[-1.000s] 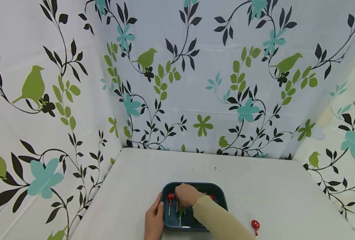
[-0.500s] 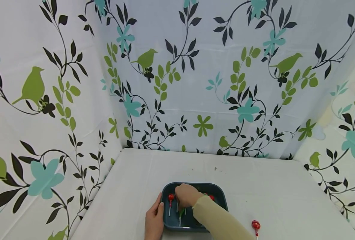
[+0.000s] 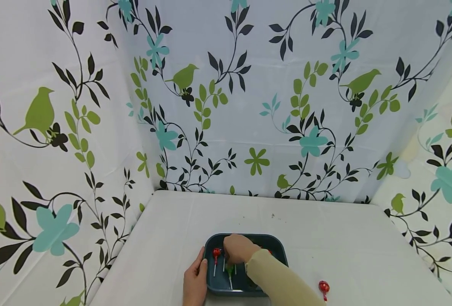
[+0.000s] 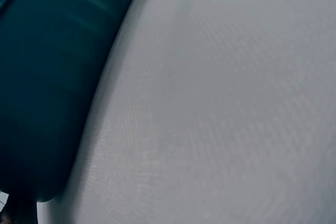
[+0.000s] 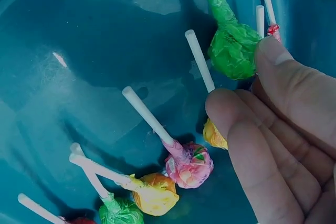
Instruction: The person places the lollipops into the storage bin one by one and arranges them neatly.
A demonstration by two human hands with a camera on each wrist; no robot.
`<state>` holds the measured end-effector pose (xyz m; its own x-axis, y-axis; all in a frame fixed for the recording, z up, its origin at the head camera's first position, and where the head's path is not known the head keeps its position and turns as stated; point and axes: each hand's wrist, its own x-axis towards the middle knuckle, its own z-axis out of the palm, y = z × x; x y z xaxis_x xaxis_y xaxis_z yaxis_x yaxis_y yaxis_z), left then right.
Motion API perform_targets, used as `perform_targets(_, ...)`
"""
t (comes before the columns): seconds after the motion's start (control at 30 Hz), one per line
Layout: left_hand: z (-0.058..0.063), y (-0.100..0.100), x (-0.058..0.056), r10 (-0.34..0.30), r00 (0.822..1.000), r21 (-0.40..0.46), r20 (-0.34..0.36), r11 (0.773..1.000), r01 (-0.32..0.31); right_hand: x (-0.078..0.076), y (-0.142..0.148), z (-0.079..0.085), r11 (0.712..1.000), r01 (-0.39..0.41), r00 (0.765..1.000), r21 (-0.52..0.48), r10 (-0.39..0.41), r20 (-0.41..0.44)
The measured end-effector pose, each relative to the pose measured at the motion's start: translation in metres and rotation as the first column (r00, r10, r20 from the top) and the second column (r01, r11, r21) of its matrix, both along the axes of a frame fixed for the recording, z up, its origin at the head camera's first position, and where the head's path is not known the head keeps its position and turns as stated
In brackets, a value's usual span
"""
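In the head view, my left hand [image 3: 195,280] rests against the left side of a dark blue tray [image 3: 245,293], its visible fingers fairly straight along the wall. My right hand [image 3: 239,250] reaches down inside the tray. The right wrist view shows a green-wrapped lollipop [image 5: 233,51] pinched by the thumb [image 5: 275,51] and a partly hidden finger, its stick pointing away. Beside the fingers lie a yellow lollipop [image 5: 214,134], partly covered, and a pink lollipop [image 5: 189,166]. A red lollipop [image 3: 216,253] lies at the tray's left end.
Another red lollipop [image 3: 323,286] lies outside the tray, on the white table [image 3: 348,238] to the right. More lollipops, including an orange-yellow one [image 5: 156,195] and a second green one [image 5: 121,212], are in the tray. A patterned curtain [image 3: 272,85] surrounds the table.
The green lollipop's stick has tilted slightly to the right under my right hand. The head view has shifted a little. My left hand stays at the tray's side.
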<state>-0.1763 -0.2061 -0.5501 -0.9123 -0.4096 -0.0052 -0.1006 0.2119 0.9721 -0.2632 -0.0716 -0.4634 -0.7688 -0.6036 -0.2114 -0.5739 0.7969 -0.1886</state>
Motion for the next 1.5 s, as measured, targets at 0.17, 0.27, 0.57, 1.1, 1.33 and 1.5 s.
perform_targets(0.17,0.002,0.002,0.000,-0.005,1.000,-0.003,0.012,1.000,0.005,-0.004,0.021,0.012,0.985,0.020,0.996,-0.174,-0.005,0.086)
perform_targets(0.27,0.001,0.003,-0.001,-0.010,1.000,-0.005,0.021,1.000,0.010,-0.010,0.048,0.024,0.934,0.094,0.986,-0.343,-0.040,0.163)
perform_targets(0.57,-0.003,0.002,-0.001,-0.004,1.000,-0.040,0.025,0.999,0.005,-0.021,0.174,0.038,0.689,0.327,0.940,-0.646,-0.305,0.152)
perform_targets(1.1,-0.004,0.004,-0.002,0.009,1.000,-0.068,0.020,0.998,-0.008,0.015,0.353,0.035,0.578,0.612,0.767,-0.540,-0.601,0.226)
perform_targets(1.33,-0.005,0.004,-0.002,0.002,0.999,-0.065,0.037,0.998,0.000,0.027,0.358,0.000,0.515,0.686,0.715,-0.514,-0.609,0.344)
perform_targets(1.5,-0.003,0.006,-0.003,-0.005,0.999,-0.061,0.042,0.998,0.007,0.039,0.355,-0.030,0.473,0.720,0.683,-0.507,-0.612,0.398)
